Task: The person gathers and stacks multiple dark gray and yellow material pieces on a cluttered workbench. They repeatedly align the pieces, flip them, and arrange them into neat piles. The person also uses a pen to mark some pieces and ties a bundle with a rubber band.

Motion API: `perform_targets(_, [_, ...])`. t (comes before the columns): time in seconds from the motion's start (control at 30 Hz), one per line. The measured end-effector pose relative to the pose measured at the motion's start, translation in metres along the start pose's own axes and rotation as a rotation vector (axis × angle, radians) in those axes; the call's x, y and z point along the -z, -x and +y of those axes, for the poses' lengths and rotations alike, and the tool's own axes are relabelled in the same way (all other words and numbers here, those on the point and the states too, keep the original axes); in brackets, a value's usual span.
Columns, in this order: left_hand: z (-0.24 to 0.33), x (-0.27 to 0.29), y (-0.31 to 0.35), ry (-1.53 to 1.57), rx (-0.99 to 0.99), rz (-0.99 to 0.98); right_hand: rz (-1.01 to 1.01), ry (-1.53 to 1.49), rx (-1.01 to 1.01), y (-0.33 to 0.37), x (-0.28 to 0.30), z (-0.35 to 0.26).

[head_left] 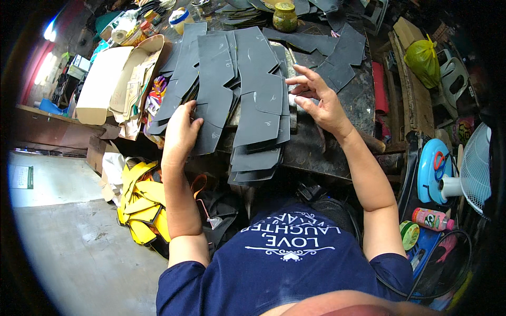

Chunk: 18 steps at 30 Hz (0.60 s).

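Several overlapping piles of flat black cut pieces with notched edges and pale chalk marks lie on the dark worktable. My left hand (182, 131) is at the lower left edge of one pile (213, 89), its thumb on the top piece and its fingers curled along the side. To the right lies another pile (258, 100), its lower pieces fanned toward me over the table edge. My right hand (322, 105) is raised beside that pile's right edge, fingers apart, with nothing plainly held. Its fingertips are close to a small white spot that I cannot make out.
Loose black pieces (345, 58) lie farther right. A yellowish jar (284, 17) and a blue-rimmed tub (180, 20) stand at the back. Left is an open cardboard box (105, 79); below it are yellow pieces (142, 200). A white fan (474, 171) stands at right.
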<state>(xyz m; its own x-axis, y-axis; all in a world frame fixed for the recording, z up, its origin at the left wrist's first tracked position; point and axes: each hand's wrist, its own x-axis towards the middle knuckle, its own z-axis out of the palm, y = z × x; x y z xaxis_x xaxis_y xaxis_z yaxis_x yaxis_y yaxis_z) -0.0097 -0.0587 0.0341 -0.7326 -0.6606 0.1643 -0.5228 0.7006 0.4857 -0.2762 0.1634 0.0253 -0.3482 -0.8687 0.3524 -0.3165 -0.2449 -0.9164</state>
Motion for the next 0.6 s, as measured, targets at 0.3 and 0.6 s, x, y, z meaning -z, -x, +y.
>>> perform_targets(0.3, [0.049,-0.022,0.016,-0.461,0.019,0.034,-0.009,0.162,0.074,0.0,-0.003,-0.001])
perform_targets(0.6, [0.037,-0.008,0.004,0.022,0.016,0.01,-0.138,0.688,0.376,-0.002,-0.011,-0.005])
